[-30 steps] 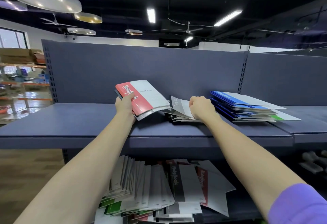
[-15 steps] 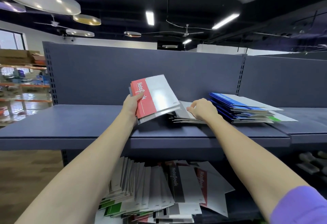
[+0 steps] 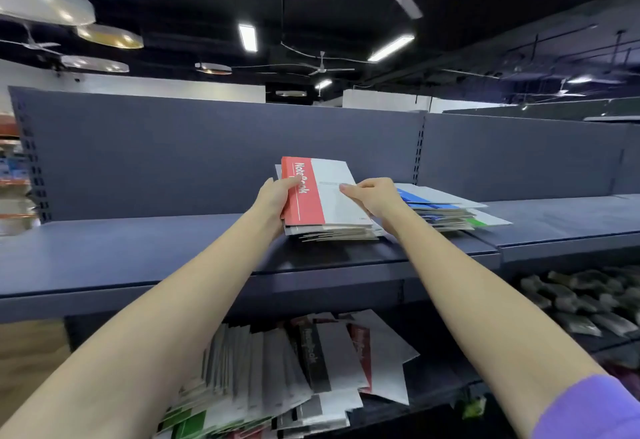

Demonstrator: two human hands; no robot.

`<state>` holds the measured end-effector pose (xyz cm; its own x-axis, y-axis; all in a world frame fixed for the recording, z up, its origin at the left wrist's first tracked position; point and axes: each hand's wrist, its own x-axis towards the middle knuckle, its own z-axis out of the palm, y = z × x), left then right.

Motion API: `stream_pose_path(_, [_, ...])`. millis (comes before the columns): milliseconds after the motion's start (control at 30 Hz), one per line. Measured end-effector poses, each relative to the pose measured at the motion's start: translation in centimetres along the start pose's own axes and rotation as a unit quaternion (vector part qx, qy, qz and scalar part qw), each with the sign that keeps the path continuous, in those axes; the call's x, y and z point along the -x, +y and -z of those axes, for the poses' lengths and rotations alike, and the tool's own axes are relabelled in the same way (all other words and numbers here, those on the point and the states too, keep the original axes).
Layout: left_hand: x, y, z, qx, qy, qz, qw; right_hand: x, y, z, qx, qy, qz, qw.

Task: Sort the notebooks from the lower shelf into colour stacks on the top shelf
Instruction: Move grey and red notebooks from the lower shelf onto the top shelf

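Both our hands are up at the top shelf [image 3: 207, 258]. Our left hand [image 3: 275, 196] grips the red notebook [image 3: 313, 192] by its red spine edge, thumb on the cover, while our right hand [image 3: 375, 196] pinches the cover's right side, so we can square it onto the pile [image 3: 332, 232] beneath before letting go. Just to the right sits the blue stack [image 3: 440, 204], kept apart, presumably so the colours stay separate. Near us, the lower shelf still holds a slumped heap of unsorted notebooks [image 3: 294, 369], so we judge much sorting remains.
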<state>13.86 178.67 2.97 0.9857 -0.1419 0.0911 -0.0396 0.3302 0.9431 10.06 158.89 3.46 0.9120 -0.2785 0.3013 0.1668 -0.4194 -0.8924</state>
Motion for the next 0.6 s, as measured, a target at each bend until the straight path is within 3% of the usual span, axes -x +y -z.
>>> stream_pose_path(67, [0.0, 0.4, -2.0, -0.004, -0.004, 0.003, 1.0, -0.1, 0.4, 1.6, -0.047, 0.026, -0.037, 0.998])
stream_pose_path(200, [-0.2, 0.5, -5.6, -0.028, -0.001, 0.001, 1.0, -1.5, 2.2, 4.9, -0.017, 0.125, -0.069, 0.99])
stream_pose_path(600, [-2.3, -1.4, -16.7, -0.121, 0.032, -0.031, 0.992, -6.1, 6.5, 15.2, -0.071, 0.083, -0.072, 0.991])
